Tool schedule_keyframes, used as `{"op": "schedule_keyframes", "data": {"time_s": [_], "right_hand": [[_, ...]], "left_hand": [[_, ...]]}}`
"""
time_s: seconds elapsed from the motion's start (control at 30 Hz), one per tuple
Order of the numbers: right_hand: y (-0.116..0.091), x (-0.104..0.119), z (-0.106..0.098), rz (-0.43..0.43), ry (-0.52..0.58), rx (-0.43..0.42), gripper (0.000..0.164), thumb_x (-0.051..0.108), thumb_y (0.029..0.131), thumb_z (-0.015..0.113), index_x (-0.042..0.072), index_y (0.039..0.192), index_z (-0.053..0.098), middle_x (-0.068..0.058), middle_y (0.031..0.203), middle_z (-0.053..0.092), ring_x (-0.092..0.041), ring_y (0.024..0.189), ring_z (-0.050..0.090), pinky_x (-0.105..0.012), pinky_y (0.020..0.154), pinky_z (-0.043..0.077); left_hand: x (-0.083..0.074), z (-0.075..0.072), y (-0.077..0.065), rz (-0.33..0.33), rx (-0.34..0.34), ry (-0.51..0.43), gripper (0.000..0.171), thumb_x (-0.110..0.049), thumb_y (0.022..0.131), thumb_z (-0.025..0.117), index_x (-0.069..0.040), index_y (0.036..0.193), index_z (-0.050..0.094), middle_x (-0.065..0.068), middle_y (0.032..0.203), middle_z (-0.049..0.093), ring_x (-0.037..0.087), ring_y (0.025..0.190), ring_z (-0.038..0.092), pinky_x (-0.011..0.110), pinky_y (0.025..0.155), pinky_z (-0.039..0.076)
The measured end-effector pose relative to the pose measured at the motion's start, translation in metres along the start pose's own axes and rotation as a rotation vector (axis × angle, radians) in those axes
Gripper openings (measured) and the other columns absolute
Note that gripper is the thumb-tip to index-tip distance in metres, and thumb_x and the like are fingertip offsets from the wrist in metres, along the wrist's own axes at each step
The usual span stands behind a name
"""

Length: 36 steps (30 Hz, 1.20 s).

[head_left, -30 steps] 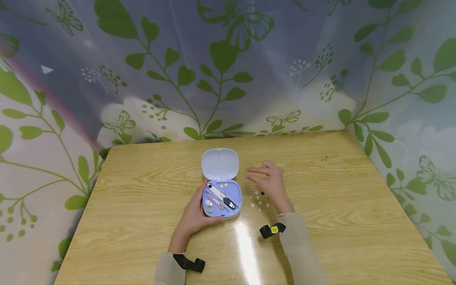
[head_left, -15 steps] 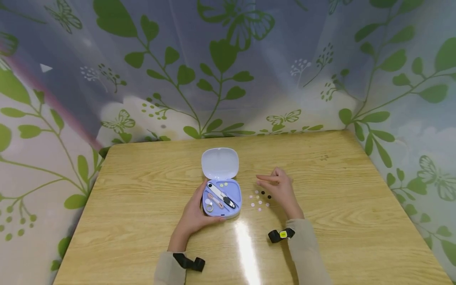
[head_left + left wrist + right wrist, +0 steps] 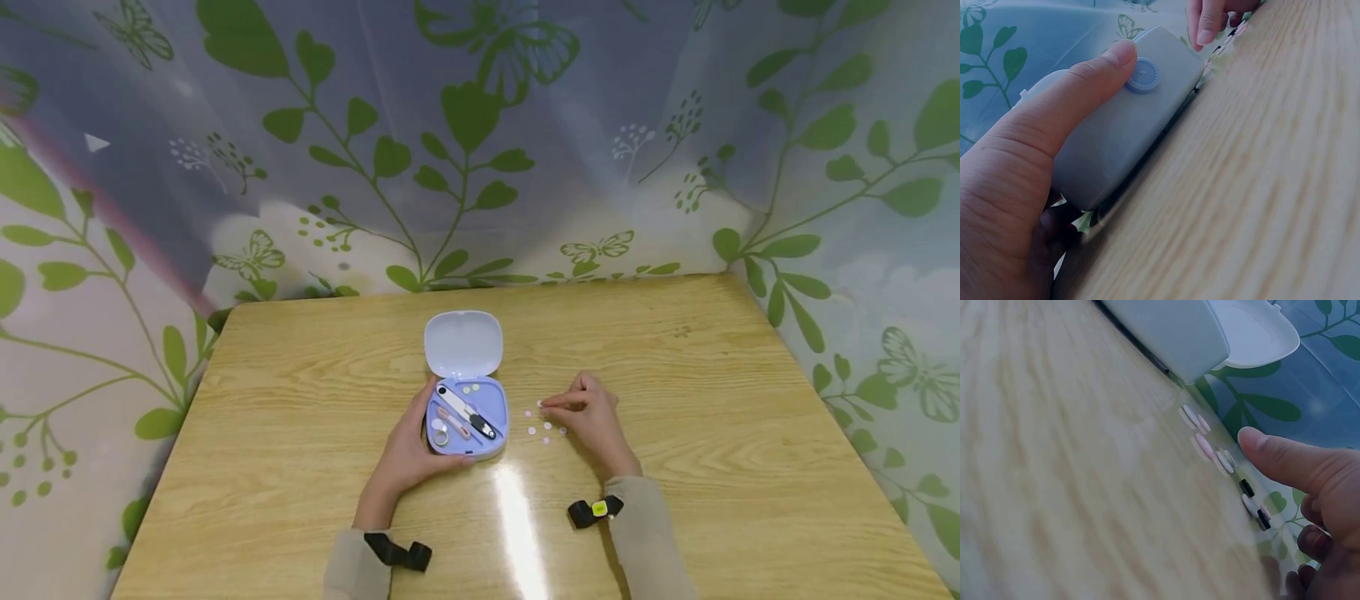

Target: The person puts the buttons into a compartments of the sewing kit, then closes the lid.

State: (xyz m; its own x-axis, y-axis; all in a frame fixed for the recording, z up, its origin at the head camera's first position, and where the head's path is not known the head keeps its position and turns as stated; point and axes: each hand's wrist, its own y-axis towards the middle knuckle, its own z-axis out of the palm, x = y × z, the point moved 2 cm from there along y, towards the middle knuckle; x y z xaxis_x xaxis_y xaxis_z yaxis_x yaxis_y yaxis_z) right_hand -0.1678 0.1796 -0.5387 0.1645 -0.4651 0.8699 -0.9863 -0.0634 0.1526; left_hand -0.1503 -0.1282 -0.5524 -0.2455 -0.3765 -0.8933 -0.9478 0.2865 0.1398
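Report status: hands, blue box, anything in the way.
Left hand grips box. Right hand at loose buttons, pinch unconfirmed. Lid open; no obstruction seen.

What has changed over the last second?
The right hand moved rightward, away from the case's lid, and toward the person, bringing its fingertips to the loose buttons. Whether it has taken one is unclear. Unchanged: the left hand holds the purple case, lid open, tools inside.

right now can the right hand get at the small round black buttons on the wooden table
Likely yes: the right hand is close to the black buttons, and the right wrist view shows nothing between.
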Motion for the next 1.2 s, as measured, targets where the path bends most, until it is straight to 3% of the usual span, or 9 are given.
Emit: {"op": "schedule_keyframes", "data": {"time_s": [0.43, 0.77, 1.2], "right_hand": [[-0.001, -0.0055, 0.004, -0.117, -0.092, -0.02, 0.011, 0.011, 0.071, 0.089, 0.014, 0.079, 0.082, 0.003, 0.077, 0.045, -0.014, 0.077, 0.039, -0.04, 0.08, 0.014], [-0.0026, -0.0069, 0.0052, -0.099, -0.143, -0.01, 0.01, 0.013, 0.074, 0.088, 0.016, 0.08, 0.081, 0.002, 0.076, 0.048, -0.016, 0.077, 0.041, -0.042, 0.084, 0.017], [-0.003, -0.0067, 0.0097, -0.179, -0.131, -0.069, 0.015, 0.008, 0.068, 0.089, 0.016, 0.075, 0.08, -0.001, 0.07, 0.047, -0.014, 0.072, 0.04, -0.04, 0.079, 0.018]], "left_hand": [[-0.0001, 0.0, 0.0002, -0.011, -0.003, -0.004, 0.132, -0.047, 0.057, 0.096, -0.026, 0.16, 0.017, -0.002, 0.161, 0.027, 0.022, 0.146, 0.027, 0.049, 0.118, 0.024], [-0.0005, 0.0008, 0.0005, -0.019, 0.002, -0.004, 0.133, -0.048, 0.057, 0.096, -0.024, 0.16, 0.016, -0.002, 0.161, 0.026, 0.023, 0.146, 0.026, 0.05, 0.118, 0.024], [-0.0007, -0.0012, -0.0006, -0.029, 0.005, 0.007, 0.134, -0.049, 0.056, 0.095, -0.024, 0.161, 0.015, -0.002, 0.161, 0.026, 0.021, 0.146, 0.025, 0.047, 0.118, 0.023]]}}
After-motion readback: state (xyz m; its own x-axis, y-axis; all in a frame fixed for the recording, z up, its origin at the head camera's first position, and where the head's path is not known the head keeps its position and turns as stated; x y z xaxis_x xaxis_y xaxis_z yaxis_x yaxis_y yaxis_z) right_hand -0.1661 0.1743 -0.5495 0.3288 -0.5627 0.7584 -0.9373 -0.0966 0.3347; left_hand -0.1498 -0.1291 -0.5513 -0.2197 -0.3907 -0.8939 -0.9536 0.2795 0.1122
